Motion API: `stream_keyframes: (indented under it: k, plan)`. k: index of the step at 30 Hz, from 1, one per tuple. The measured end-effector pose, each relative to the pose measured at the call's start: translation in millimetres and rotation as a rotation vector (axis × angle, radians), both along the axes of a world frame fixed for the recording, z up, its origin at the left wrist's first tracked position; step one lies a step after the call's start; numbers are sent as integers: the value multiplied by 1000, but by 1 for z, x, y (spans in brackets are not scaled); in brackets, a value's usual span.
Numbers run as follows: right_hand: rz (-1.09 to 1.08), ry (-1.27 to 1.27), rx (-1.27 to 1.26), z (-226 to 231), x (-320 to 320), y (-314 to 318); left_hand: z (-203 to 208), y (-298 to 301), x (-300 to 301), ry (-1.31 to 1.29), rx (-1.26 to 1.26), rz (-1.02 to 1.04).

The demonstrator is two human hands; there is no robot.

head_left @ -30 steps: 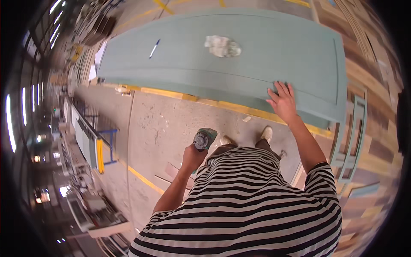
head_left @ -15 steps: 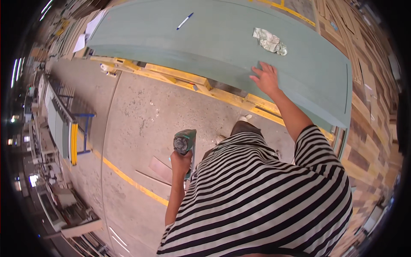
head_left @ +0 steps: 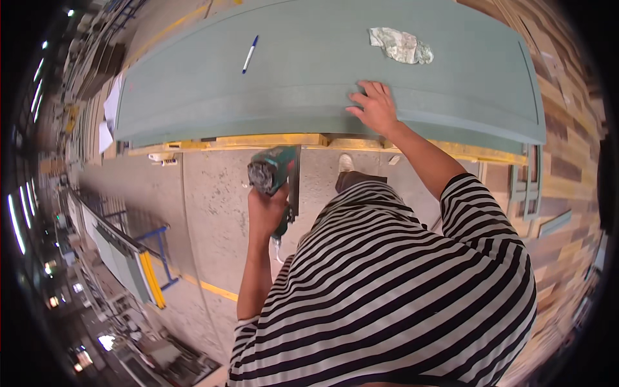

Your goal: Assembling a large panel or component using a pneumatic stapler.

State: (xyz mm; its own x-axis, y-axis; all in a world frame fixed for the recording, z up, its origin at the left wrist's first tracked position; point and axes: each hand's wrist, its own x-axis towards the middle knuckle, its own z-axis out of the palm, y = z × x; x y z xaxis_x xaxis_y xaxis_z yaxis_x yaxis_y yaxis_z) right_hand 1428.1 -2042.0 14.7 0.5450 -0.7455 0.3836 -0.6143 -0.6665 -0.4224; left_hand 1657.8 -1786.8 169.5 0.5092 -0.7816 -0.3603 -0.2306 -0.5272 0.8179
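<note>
My left hand [head_left: 265, 211] is wrapped round the handle of a green and black nail gun [head_left: 281, 166]. It holds the tool just short of the near edge of a long grey-green panel [head_left: 303, 84]. My right hand [head_left: 376, 111] lies palm down on that panel near its front edge, fingers spread, with nothing in it. Beyond the right hand sits a crumpled whitish scrap [head_left: 401, 46], which could be cloth or paper. A white pen with a blue cap [head_left: 250, 55] rests farther left on the panel.
Yellow supports [head_left: 271, 140] run under the panel's near edge. White sheets [head_left: 109, 116] hang by its left end. At the left, a blue-framed rack [head_left: 161, 248] holds more panels. Wood-patterned boards [head_left: 561, 193] cover the right side. My shoe [head_left: 346, 162] is on the concrete floor.
My left hand has brought the nail gun up closer to the panel's near edge. My body has turned and stepped in toward the panel; my right hand still lies on it, fingers spread.
</note>
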Motion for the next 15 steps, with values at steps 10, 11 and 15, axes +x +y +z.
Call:
stream_keyframes:
  k: [10, 11, 15]
  plan:
    - [-75, -86, -114, -6, 29, 4, 26, -151, 48, -68, 33, -308]
    - [-95, -91, -107, -7, 32, 3, 26, -160, 52, -74, 41, -328]
    - [-64, -110, -117, -2, 31, 2, 20, -190, 51, -72, 111, -498]
